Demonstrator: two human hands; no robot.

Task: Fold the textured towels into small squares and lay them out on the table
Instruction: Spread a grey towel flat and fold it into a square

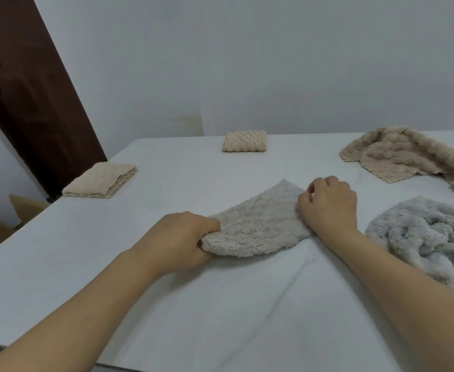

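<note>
Grey towel (258,226) lies on the table (167,304); left hand (177,241) grips its near corner, right hand (328,205) pinches its far edge

The towel under the hands (258,226) was a pale grey-beige with a nubby, bobbled pile, and the crumpled towel at the right (424,237) was a cooler light grey — fluffy, with no printed pattern. The two folded squares, one at the left edge (101,181) and one at the far side (244,140), were cream-beige with a dimpled, dotted texture, as was the loose heap at the far right (403,154). The table (59,251) was white, the wall (247,63) a pale grey-white, and the door (32,98) dark reddish brown.
</note>
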